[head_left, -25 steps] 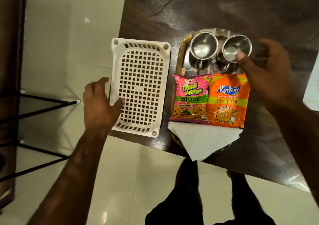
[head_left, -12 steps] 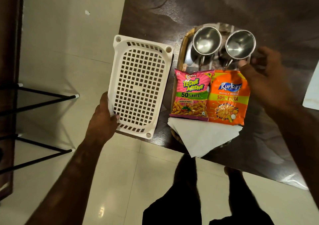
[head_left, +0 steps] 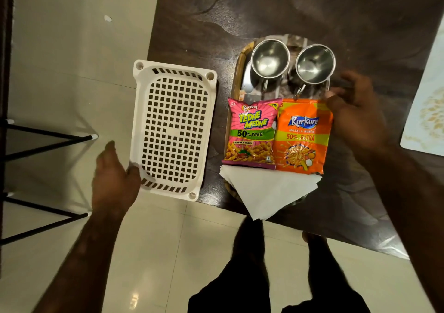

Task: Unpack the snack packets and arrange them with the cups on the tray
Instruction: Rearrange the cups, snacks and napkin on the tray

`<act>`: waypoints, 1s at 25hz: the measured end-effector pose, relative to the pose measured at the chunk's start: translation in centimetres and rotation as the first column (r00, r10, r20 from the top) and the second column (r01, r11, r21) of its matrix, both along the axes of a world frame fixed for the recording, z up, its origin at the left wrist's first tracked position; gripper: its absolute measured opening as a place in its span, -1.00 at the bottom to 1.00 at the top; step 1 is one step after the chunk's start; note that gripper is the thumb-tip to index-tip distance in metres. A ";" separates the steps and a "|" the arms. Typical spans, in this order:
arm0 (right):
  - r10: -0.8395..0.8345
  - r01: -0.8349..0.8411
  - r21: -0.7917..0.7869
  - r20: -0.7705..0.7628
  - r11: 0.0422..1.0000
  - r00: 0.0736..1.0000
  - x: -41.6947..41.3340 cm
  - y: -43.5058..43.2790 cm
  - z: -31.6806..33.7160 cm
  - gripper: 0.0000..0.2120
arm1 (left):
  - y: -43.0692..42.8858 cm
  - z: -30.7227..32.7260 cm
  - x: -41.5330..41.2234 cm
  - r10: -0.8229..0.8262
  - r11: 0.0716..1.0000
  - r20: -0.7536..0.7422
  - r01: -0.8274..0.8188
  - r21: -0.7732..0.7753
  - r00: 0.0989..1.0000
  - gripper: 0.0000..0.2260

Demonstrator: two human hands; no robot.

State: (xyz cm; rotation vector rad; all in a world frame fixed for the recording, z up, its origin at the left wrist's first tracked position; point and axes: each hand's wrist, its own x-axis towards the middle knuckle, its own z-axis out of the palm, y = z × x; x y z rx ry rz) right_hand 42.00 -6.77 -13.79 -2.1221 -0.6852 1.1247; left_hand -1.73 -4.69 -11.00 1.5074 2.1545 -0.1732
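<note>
The person is standing at the table [head_left: 312,7] with the arranging looking nearly finished. The pink packet [head_left: 251,132] and the orange packet [head_left: 302,137] are lying side by side on the tray [head_left: 236,72], edges touching. The left cup [head_left: 269,58] and the right cup [head_left: 314,64] are standing upright just beyond them, and a white napkin [head_left: 269,190] is poking out from under the packets over the near edge.

The right hand [head_left: 355,115] is hovering at the tray's right side with its fingers loosely spread, holding nothing, the thumb touching the orange packet's far right corner. The left hand [head_left: 115,180] is lying over the near left corner of the emptied basket [head_left: 173,130]. Whether it is gripping the rim or only resting there cannot be told.

The step in hand is probably a last squaring-up. A light nudge at the packet's corner should do, since these slick, air-filled bags are apt to slide into the cups' handles. The basket is overhanging the table's left edge, so the left hand should be gripping it firmly before shifting it.
</note>
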 end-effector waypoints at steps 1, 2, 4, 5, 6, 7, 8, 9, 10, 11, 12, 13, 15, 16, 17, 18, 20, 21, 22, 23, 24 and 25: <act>-0.024 0.024 -0.006 -0.012 1.000 1.000 0.2 0.1 -0.1 -0.53 | -0.2 1.1 0.3 -0.031 0.986 -0.054 0.039 0.163 0.998 -0.51; -0.038 0.038 -0.006 -0.012 0.999 0.999 0.5 0.3 -0.1 -0.54 | -0.8 2.4 1.0 -0.044 0.950 -0.052 0.058 0.308 0.998 -0.58; -0.029 0.029 0.009 0.029 1.000 0.999 1.3 1.4 0.1 -0.55 | -3.1 4.8 3.8 -0.015 0.919 0.123 -0.035 0.393 0.992 -0.72; -0.010 0.009 0.020 0.071 1.000 0.997 1.8 2.3 0.4 -0.57 | -4.7 5.5 5.8 0.033 0.933 0.267 -0.125 0.338 0.963 -0.78; 0.012 -0.015 0.029 0.121 0.999 0.993 2.2 3.5 0.7 -0.60 | -6.5 6.0 8.1 0.127 0.945 0.409 -0.235 0.227 0.904 -0.83; 0.035 -0.042 0.042 0.171 0.998 0.985 2.6 4.9 1.2 -0.62 | -8.3 6.2 10.4 0.269 0.932 0.525 -0.357 0.072 0.808 -0.85; 0.057 -0.073 0.067 0.214 0.995 0.975 2.9 6.4 1.8 -0.63 | -9.8 6.0 12.5 0.446 0.872 0.590 -0.476 -0.115 0.673 -0.84; 0.087 -0.114 0.095 0.249 0.989 0.965 2.9 8.0 2.5 -0.64 | -11.0 5.5 14.2 0.621 0.768 0.577 -0.560 -0.312 0.530 -0.82; 0.128 -0.167 0.120 0.283 0.979 0.951 2.8 9.6 3.1 -0.63 | -11.7 4.9 15.6 0.754 0.649 0.518 -0.585 -0.487 0.405 -0.76; 0.187 -0.237 0.129 0.313 0.963 0.931 2.7 11.1 3.5 -0.62 | -12.1 4.3 16.6 0.830 0.555 0.453 -0.570 -0.606 0.326 -0.67; 0.263 -0.315 0.121 0.323 0.941 0.909 2.4 12.6 3.8 -0.62 | -12.2 3.8 17.4 0.871 0.491 0.406 -0.546 -0.679 0.277 -0.63; 0.352 -0.396 0.097 0.303 0.913 0.885 1.8 13.9 3.9 -0.61 | -12.2 3.3 18.1 0.890 0.453 0.390 -0.534 -0.713 0.235 -0.66; 0.516 -0.530 0.020 0.201 0.848 0.833 0.6 15.8 3.7 -0.61 | -12.0 2.4 19.0 0.905 0.420 0.387 -0.516 -0.747 0.176 -0.76; 0.572 -0.573 -0.033 0.144 0.819 0.808 0.1 16.5 3.3 -0.58 | -11.8 2.2 19.3 0.908 0.411 0.387 -0.513 -0.754 0.159 -0.77; 0.624 -0.617 -0.096 0.108 0.781 0.774 -0.2 16.9 2.9 -0.56 | -11.7 2.0 19.4 0.912 0.398 0.389 -0.512 -0.761 0.132 -0.75; 0.673 -0.658 -0.151 0.089 0.738 0.734 -0.5 17.2 2.4 -0.55 | -11.6 1.8 19.5 0.915 0.384 0.390 -0.511 -0.769 0.099 -0.73; 0.717 -0.698 -0.196 0.045 0.689 0.695 -0.8 17.3 1.7 -0.51 | -11.5 1.7 19.7 0.911 0.382 0.407 -0.517 -0.766 0.069 -0.68; 0.702 -0.687 -0.187 0.019 0.702 0.712 -0.9 17.3 1.5 -0.51 | -11.6 1.6 19.8 0.904 0.390 0.423 -0.528 -0.755 0.063 -0.66; 0.676 -0.665 -0.165 0.011 0.728 0.737 -0.8 17.2 1.4 -0.52 | -11.7 1.6 19.9 0.898 0.394 0.437 -0.540 -0.744 0.052 -0.64; 0.656 -0.647 -0.145 0.015 0.748 0.755 -0.8 16.9 1.4 -0.52 | -11.8 1.6 19.9 0.893 0.395 0.449 -0.550 -0.736 0.040 -0.62; 0.636 -0.629 -0.128 0.021 0.767 0.771 -0.6 16.5 1.4 -0.50 | -12.0 1.6 19.8 0.889 0.398 0.457 -0.557 -0.729 0.037 -0.60; 0.616 -0.610 -0.114 0.025 0.784 0.787 -0.2 16.0 1.5 -0.50 | -12.1 1.7 19.7 0.884 0.406 0.465 -0.559 -0.723 0.040 -0.59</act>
